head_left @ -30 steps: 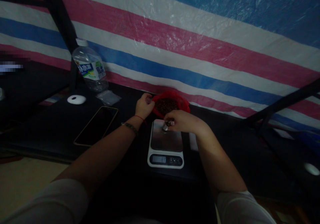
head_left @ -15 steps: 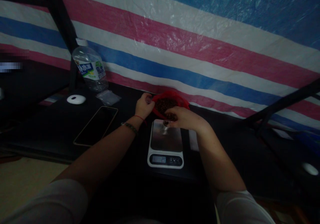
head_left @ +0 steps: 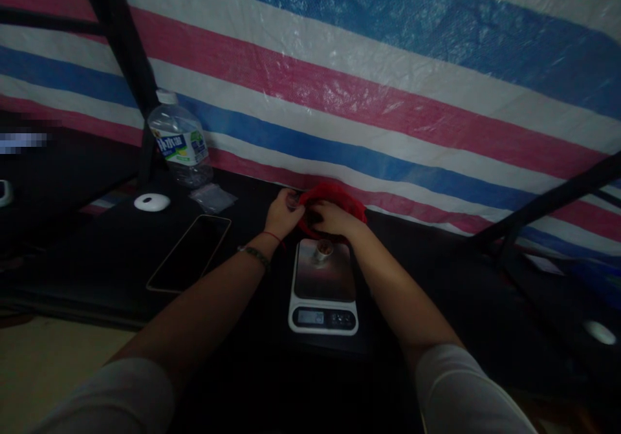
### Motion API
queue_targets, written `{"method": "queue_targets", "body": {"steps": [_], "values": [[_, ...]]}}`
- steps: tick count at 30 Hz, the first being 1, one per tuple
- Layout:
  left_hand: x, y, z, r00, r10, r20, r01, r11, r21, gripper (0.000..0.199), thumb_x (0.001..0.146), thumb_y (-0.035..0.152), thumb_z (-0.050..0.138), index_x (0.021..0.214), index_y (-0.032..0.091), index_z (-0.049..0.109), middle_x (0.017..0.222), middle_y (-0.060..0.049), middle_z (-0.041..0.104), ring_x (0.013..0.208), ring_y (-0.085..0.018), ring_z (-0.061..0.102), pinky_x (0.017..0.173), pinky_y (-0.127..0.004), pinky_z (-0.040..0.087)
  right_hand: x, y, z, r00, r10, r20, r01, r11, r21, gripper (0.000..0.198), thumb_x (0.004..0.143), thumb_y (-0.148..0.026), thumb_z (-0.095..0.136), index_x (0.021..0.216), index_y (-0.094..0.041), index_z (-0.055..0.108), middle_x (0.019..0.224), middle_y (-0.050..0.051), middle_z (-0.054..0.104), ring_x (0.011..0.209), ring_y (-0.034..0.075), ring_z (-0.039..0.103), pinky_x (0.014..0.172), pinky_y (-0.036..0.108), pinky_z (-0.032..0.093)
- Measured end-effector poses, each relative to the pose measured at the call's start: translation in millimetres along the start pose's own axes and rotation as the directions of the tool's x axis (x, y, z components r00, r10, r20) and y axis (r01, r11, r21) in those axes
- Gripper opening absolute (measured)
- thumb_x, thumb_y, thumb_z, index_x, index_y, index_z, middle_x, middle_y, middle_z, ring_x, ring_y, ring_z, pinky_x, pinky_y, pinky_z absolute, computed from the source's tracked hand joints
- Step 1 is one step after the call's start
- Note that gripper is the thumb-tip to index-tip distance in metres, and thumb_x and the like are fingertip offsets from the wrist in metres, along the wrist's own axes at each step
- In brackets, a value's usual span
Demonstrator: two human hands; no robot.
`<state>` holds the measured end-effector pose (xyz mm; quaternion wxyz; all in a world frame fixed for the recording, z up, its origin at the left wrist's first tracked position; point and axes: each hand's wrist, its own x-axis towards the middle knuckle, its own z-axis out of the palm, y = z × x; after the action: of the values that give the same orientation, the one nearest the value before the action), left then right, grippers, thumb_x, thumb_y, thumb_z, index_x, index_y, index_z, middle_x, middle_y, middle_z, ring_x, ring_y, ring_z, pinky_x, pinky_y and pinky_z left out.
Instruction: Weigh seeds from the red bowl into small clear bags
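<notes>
My left hand (head_left: 283, 215) grips the near left rim of a red plastic bag (head_left: 347, 195). A small clear, shiny thing (head_left: 292, 199) shows between its thumb and forefinger; I cannot make out its kind. My right hand (head_left: 332, 218) reaches into the bag's mouth, its fingertips hidden among small dark brown pieces. Just in front of the bag, a white kitchen scale (head_left: 323, 321) with a metal plate lies on the black surface. A small round cup (head_left: 323, 249) holding some brown pieces stands near the back of the plate. The lit display is too blurred to read surely.
Left of my arm lie a phone (head_left: 191, 253), a white oval object (head_left: 152, 202) and a small clear plastic bag (head_left: 213, 197). A large clear bottle (head_left: 180, 140) stands behind them. Striped sheeting (head_left: 363, 85) closes off the back, with a dark slanted bar (head_left: 548, 198) at right.
My right hand has moved from above the cup back into the red bag, leaving the cup in full view on the scale. My left hand stays at the bag's rim.
</notes>
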<state>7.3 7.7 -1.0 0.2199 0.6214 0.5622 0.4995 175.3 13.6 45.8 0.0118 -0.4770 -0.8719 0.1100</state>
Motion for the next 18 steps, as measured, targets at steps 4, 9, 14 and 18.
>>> {"method": "queue_targets", "body": {"steps": [4,9,14,18], "values": [[1,-2,0,1.000,-0.010,-0.001,0.010,1.000,0.002,0.033,0.071,0.026,0.062,0.103,0.019,0.055,0.087,-0.004,0.066,0.077,-0.017,0.063,0.071,-0.027,0.048,10,-1,6,0.998,-0.065,-0.026,0.063,0.996,-0.062,0.045,0.072,-0.011,0.065,0.117,-0.015,0.062,0.120,0.014,0.059,0.108,0.025,0.056,0.092,0.032,0.042],[0,0,1,1.000,-0.007,-0.009,0.006,1.000,-0.012,0.030,0.071,0.026,0.061,0.101,0.020,0.056,0.086,-0.003,0.066,0.077,-0.017,0.063,0.071,-0.027,0.048,-1,6,3,0.991,-0.092,-0.098,0.089,0.995,-0.034,0.026,0.077,-0.007,0.059,0.099,-0.016,0.070,0.107,0.009,0.065,0.100,0.020,0.058,0.089,0.029,0.043],[0,0,0,1.000,0.000,-0.004,0.000,1.000,-0.002,0.031,0.071,0.026,0.061,0.100,0.019,0.056,0.084,-0.003,0.065,0.075,-0.017,0.062,0.070,-0.027,0.048,-19,18,-1,0.980,-0.066,-0.189,0.064,0.998,-0.018,0.025,0.079,-0.011,0.060,0.102,-0.015,0.069,0.106,0.010,0.066,0.102,0.020,0.058,0.092,0.029,0.042],[0,-2,1,1.000,0.018,-0.010,-0.018,1.000,0.003,0.029,0.072,0.028,0.060,0.099,0.019,0.057,0.084,-0.003,0.065,0.075,-0.017,0.062,0.069,-0.027,0.047,-29,23,4,0.983,-0.002,-0.185,0.002,1.000,-0.002,0.039,0.082,-0.026,0.062,0.120,-0.016,0.061,0.119,0.013,0.060,0.108,0.023,0.055,0.095,0.033,0.041]]}}
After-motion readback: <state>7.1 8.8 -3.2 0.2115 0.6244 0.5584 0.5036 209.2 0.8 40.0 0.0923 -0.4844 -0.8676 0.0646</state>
